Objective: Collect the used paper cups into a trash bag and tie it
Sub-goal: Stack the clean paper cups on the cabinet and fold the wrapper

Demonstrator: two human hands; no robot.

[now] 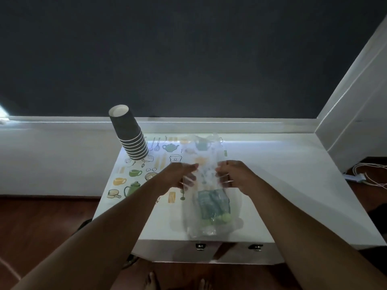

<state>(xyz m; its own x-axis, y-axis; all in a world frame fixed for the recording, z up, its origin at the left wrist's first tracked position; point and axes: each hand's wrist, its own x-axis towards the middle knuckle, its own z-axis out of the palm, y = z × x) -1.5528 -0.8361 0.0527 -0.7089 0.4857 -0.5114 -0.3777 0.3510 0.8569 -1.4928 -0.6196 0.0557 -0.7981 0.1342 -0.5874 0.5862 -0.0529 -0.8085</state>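
Observation:
A clear plastic trash bag [206, 155] lies stretched along the white table [293, 185], with a printed green and teal patch showing near its lower end. My left hand [182, 176] pinches the bag's left side and my right hand [232, 174] pinches its right side, both at mid-length, fingers curled into the film. A stack of dark grey paper cups [129, 135] stands upside down and tilted at the table's far left corner, apart from both hands.
A placemat [134, 178] printed with kitchenware covers the table's left part. A dark wall rises behind a white ledge. White cables [368, 174] lie on the wooden floor at the right. Two metal latches sit on the table's front edge.

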